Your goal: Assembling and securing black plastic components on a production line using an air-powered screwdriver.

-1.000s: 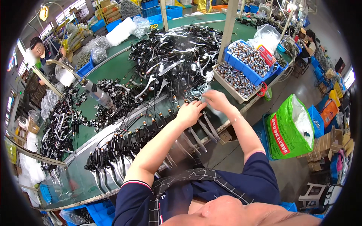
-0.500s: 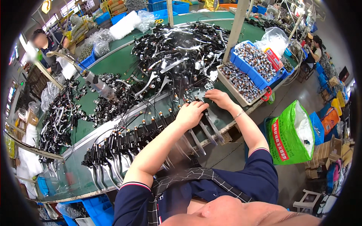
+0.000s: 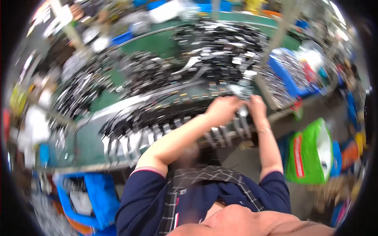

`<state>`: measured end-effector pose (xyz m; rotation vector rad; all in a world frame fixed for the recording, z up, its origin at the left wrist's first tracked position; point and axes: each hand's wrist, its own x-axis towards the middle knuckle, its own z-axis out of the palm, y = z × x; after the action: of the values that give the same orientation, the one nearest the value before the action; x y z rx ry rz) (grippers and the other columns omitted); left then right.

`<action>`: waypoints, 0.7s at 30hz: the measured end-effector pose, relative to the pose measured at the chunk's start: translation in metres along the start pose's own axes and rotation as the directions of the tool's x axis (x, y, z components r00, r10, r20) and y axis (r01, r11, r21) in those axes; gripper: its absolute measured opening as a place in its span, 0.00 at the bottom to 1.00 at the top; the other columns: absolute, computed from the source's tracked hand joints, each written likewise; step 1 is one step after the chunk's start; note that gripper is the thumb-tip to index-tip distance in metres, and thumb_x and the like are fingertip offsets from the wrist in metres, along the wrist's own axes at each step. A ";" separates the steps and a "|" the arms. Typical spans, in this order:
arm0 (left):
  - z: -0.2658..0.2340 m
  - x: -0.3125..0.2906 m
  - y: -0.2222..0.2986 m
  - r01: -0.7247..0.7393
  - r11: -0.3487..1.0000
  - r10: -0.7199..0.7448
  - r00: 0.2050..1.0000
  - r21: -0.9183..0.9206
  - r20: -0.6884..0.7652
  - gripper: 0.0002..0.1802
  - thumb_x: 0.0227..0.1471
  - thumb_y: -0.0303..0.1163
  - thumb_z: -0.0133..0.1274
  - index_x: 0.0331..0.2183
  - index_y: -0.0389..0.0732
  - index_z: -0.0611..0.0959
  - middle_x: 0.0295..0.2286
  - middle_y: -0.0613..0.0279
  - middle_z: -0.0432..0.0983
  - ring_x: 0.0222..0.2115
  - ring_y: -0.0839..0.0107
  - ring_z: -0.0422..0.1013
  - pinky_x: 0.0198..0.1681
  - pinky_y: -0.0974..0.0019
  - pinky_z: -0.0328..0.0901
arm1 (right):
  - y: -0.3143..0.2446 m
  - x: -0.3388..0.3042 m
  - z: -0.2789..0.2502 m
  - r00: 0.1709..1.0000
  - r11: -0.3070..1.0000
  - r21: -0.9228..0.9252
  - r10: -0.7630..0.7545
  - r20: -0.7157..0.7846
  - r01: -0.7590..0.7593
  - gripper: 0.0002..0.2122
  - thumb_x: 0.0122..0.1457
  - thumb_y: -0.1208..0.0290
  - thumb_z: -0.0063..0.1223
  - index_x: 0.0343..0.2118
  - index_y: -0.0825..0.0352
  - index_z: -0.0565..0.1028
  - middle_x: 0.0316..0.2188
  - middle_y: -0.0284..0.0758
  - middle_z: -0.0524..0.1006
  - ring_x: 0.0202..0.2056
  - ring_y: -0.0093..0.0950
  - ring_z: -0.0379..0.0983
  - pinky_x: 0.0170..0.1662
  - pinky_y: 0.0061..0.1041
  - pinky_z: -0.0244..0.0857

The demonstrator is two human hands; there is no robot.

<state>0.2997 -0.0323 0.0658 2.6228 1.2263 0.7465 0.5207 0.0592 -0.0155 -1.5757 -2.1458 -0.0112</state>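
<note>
My left hand (image 3: 225,108) and my right hand (image 3: 257,107) are close together at the right end of a row of black-and-silver brake levers (image 3: 134,141). The fingers of both hands look curled and closed. Blur and the hands themselves hide what is between the fingertips. Just below them, a silver brake lever (image 3: 243,115) points toward the bench's front edge. The other levers lie side by side to the left, silver blades toward me, with black bodies and cables behind.
A large heap of black-and-silver lever parts (image 3: 224,43) covers the green bench (image 3: 88,147) at the back. Smaller piles (image 3: 145,70) lie left. At right stand a blue bin (image 3: 283,72) of small metal parts and a green bag (image 3: 309,155). A blue crate (image 3: 100,200) sits below left.
The whole view has swung and blurred, shifting the bench rightward in the picture. Both hands remain at the row's right end, now closer together.
</note>
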 end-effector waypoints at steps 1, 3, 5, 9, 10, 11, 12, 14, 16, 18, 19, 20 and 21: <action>-0.014 -0.020 0.011 -0.010 1.000 0.011 0.999 -0.022 0.037 0.29 0.37 0.30 0.57 0.46 0.42 0.73 0.42 0.54 0.71 0.43 0.56 0.68 0.45 0.56 0.65 | -0.006 -0.004 -0.007 1.000 1.000 -0.009 0.002 -0.019 -0.002 0.10 0.48 0.69 0.55 0.35 0.63 0.74 0.34 0.41 0.74 0.37 0.40 0.72 0.38 0.38 0.67; -0.047 -0.081 0.019 -0.217 0.976 0.216 0.976 0.021 0.033 0.23 0.42 0.31 0.55 0.45 0.44 0.75 0.44 0.57 0.70 0.44 0.58 0.69 0.46 0.58 0.64 | 0.012 -0.010 -0.005 0.997 0.994 -0.103 -0.050 -0.051 0.045 0.09 0.50 0.71 0.53 0.35 0.64 0.73 0.34 0.40 0.74 0.37 0.41 0.72 0.37 0.37 0.68; -0.086 -0.156 0.002 -0.262 0.965 0.261 0.965 0.011 0.021 0.21 0.44 0.32 0.54 0.44 0.46 0.77 0.43 0.58 0.72 0.44 0.59 0.69 0.47 0.60 0.64 | 0.019 -0.009 -0.005 0.996 0.997 -0.060 -0.054 -0.070 0.050 0.08 0.52 0.72 0.50 0.35 0.64 0.74 0.33 0.39 0.73 0.35 0.40 0.72 0.37 0.37 0.66; -0.185 -0.323 -0.047 0.441 0.889 -0.455 0.881 -0.125 -0.127 0.13 0.44 0.24 0.54 0.36 0.45 0.83 0.35 0.58 0.78 0.35 0.65 0.75 0.39 0.65 0.69 | 0.033 0.004 -0.010 0.981 0.980 0.094 -0.182 0.060 0.176 0.11 0.47 0.80 0.54 0.35 0.67 0.74 0.32 0.39 0.73 0.34 0.39 0.71 0.36 0.32 0.65; -0.214 -0.363 -0.062 0.680 0.700 -0.711 0.693 -0.219 -0.120 0.13 0.45 0.28 0.55 0.37 0.42 0.82 0.33 0.60 0.78 0.34 0.64 0.74 0.38 0.66 0.68 | 0.028 0.006 -0.014 0.980 0.980 0.082 -0.187 0.067 0.181 0.11 0.47 0.80 0.54 0.35 0.67 0.74 0.32 0.39 0.73 0.34 0.39 0.71 0.37 0.31 0.65; -0.223 -0.415 -0.090 0.679 0.617 -0.787 0.544 -0.397 -0.293 0.15 0.45 0.29 0.56 0.40 0.43 0.81 0.32 0.61 0.78 0.32 0.67 0.75 0.38 0.67 0.68 | 0.023 0.009 -0.015 0.977 0.979 0.068 -0.198 0.077 0.193 0.11 0.47 0.80 0.53 0.36 0.66 0.74 0.32 0.39 0.73 0.34 0.39 0.71 0.37 0.31 0.65; -0.242 -0.447 -0.106 0.819 0.510 -0.853 0.441 -0.263 -0.279 0.17 0.46 0.30 0.57 0.42 0.44 0.80 0.35 0.59 0.77 0.34 0.66 0.74 0.39 0.66 0.68 | 0.026 0.008 -0.012 0.970 0.969 0.054 -0.244 0.024 0.242 0.10 0.48 0.80 0.51 0.36 0.67 0.74 0.31 0.39 0.73 0.34 0.40 0.71 0.37 0.32 0.65; -0.251 -0.477 -0.125 0.920 0.369 -0.903 0.322 -0.130 -0.284 0.20 0.46 0.31 0.57 0.44 0.45 0.78 0.38 0.58 0.75 0.36 0.65 0.74 0.40 0.66 0.68 | 0.025 0.011 -0.004 0.976 0.975 -0.013 -0.220 0.005 0.220 0.08 0.50 0.80 0.50 0.35 0.67 0.74 0.31 0.40 0.73 0.35 0.42 0.71 0.37 0.34 0.65; -0.240 -0.472 -0.138 0.814 0.570 -0.788 0.502 -0.114 -0.356 0.26 0.44 0.33 0.59 0.48 0.48 0.75 0.46 0.53 0.69 0.43 0.61 0.70 0.43 0.64 0.67 | 0.018 0.012 0.004 0.977 0.974 -0.072 -0.215 0.012 0.215 0.08 0.51 0.80 0.50 0.35 0.67 0.73 0.32 0.40 0.73 0.35 0.42 0.70 0.37 0.34 0.65; -0.225 -0.461 -0.147 0.765 0.637 -0.755 0.591 -0.101 -0.283 0.26 0.44 0.32 0.59 0.49 0.47 0.74 0.49 0.52 0.64 0.46 0.60 0.66 0.49 0.62 0.62 | 0.014 0.011 0.009 0.975 0.962 -0.171 -0.221 -0.025 0.213 0.07 0.54 0.78 0.49 0.36 0.67 0.73 0.32 0.40 0.72 0.35 0.42 0.70 0.36 0.36 0.65; -0.219 -0.457 -0.150 0.739 0.673 -0.721 0.652 -0.016 -0.235 0.26 0.44 0.32 0.59 0.48 0.46 0.74 0.48 0.53 0.65 0.46 0.59 0.66 0.49 0.62 0.62 | 0.013 0.012 0.011 0.974 0.960 -0.178 -0.223 -0.027 0.215 0.07 0.54 0.78 0.49 0.36 0.67 0.73 0.32 0.40 0.72 0.35 0.42 0.70 0.36 0.36 0.65; -0.213 -0.453 -0.148 0.779 0.627 -0.756 0.610 0.006 -0.236 0.26 0.44 0.34 0.59 0.48 0.46 0.74 0.46 0.53 0.66 0.46 0.56 0.65 0.49 0.60 0.61 | 0.012 0.013 0.012 0.968 0.951 -0.186 -0.252 -0.010 0.246 0.07 0.54 0.78 0.49 0.36 0.66 0.73 0.32 0.40 0.72 0.35 0.42 0.70 0.36 0.36 0.65; -0.212 -0.446 -0.142 0.814 0.580 -0.788 0.569 0.031 -0.236 0.26 0.43 0.36 0.60 0.47 0.46 0.73 0.45 0.54 0.67 0.45 0.53 0.64 0.49 0.58 0.61 | 0.012 0.013 0.012 0.961 0.943 -0.192 -0.276 0.009 0.272 0.07 0.54 0.78 0.49 0.36 0.66 0.72 0.32 0.40 0.72 0.34 0.43 0.70 0.35 0.36 0.65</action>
<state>-0.1438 -0.2908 0.0346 1.6981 2.3397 0.7296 0.5240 0.0784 -0.0247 -1.3541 -2.3926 -0.3318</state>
